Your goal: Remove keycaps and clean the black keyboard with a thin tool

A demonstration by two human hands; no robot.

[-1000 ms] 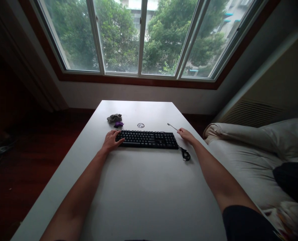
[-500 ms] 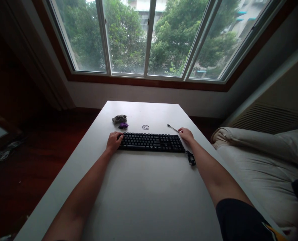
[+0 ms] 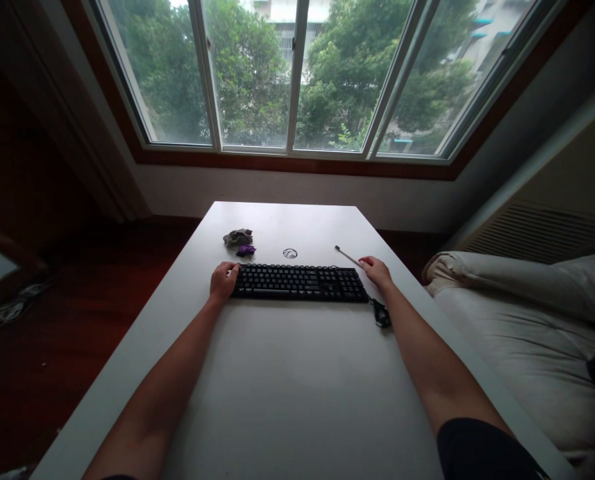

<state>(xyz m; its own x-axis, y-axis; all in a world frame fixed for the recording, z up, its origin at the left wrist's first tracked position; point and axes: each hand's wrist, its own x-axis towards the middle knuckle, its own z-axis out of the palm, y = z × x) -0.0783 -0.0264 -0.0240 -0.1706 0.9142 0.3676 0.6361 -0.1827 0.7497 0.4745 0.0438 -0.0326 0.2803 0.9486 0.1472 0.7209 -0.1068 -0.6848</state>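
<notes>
A black keyboard (image 3: 300, 283) lies across the white table (image 3: 297, 387). My left hand (image 3: 223, 281) grips the keyboard's left end, fingers curled over its edge. My right hand (image 3: 375, 270) is closed on the near end of a thin stick-like tool (image 3: 346, 255), which points away to the left, just past the keyboard's right end. A bundled black cable (image 3: 380, 313) lies at the keyboard's right corner, beside my right forearm.
Behind the keyboard lie a crumpled grey cloth (image 3: 238, 236), a small purple object (image 3: 246, 250) and a small round ring (image 3: 290, 253). A bed with light bedding (image 3: 522, 320) borders the table's right side. A wide window (image 3: 297, 73) is ahead, dark floor to the left.
My left hand slid from lying over the keys to gripping the keyboard's left end. The right hand stays closed on the thin tool. The view shifted slightly.
</notes>
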